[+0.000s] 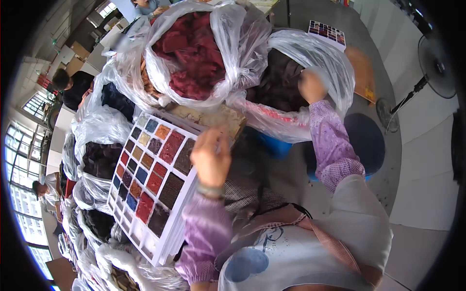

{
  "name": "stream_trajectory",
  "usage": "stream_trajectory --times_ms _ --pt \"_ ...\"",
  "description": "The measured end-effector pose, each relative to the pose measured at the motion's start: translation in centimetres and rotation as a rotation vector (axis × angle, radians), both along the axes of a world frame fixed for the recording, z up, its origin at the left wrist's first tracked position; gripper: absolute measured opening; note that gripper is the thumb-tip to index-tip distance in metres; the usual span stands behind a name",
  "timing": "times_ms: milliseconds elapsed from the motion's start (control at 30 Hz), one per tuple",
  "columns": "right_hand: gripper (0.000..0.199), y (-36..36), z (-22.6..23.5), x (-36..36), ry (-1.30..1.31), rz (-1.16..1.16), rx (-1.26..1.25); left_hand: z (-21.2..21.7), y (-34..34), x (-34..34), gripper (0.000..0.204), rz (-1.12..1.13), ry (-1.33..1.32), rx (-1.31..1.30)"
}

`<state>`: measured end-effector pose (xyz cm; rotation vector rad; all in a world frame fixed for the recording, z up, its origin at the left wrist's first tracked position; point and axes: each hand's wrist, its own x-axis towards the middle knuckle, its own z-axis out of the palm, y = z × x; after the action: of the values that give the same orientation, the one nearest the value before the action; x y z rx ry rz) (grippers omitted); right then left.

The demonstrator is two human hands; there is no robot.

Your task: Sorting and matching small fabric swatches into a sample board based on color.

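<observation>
- Tray (177,213), white and gridded, sits just left of the left hand (212,155), which overlaps its right edge; whether they touch I can't tell.
- That hand is bent at the fingers but blurred, so I can't tell if it pinches anything.
- Most of the tray's pockets hold coloured patches (144,207): red, orange, blue, brown. Down and left from the left hand, along the lower edge, several pockets (139,234) look bare. I'd judge it mostly filled, with that stretch left.
- The right hand (312,86), well to the left hand's right, is over dark fluff (281,80) in an open plastic bag (335,63). It's blurred too; I can't tell if its fingers are spread or closed on a tuft.
- Beyond the left hand, red fluff (194,53) fills another bag.
- Farther off, past the right hand, lies a second tray (313,34), its visible pockets mostly coloured.
- Far right of both hands stands a fan (434,68).
</observation>
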<state>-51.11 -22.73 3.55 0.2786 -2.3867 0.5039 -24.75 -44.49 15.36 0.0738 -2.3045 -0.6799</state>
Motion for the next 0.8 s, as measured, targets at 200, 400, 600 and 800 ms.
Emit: stream_trajectory --times_ms 200,400,600,800 --pt "0.025 -0.5 0.0 -0.8 -0.048 0.14 0.01 -9.3 3.4 -18.1 0.026 -0.068 -0.345 -0.214" --pt "0.024 3.7 0.8 -0.1 -0.063 0.203 -0.03 -9.6 3.0 -24.4 0.013 -0.005 -0.356 -0.361" --pt "0.024 4.5 2.3 1.4 -0.063 0.114 -0.114 -1.6 -10.7 -26.9 0.014 0.322 -0.222 -0.32" --pt "0.02 1.1 3.7 0.1 0.022 0.315 0.046 -6.8 -13.4 -30.0 0.025 0.202 -0.231 -0.657"
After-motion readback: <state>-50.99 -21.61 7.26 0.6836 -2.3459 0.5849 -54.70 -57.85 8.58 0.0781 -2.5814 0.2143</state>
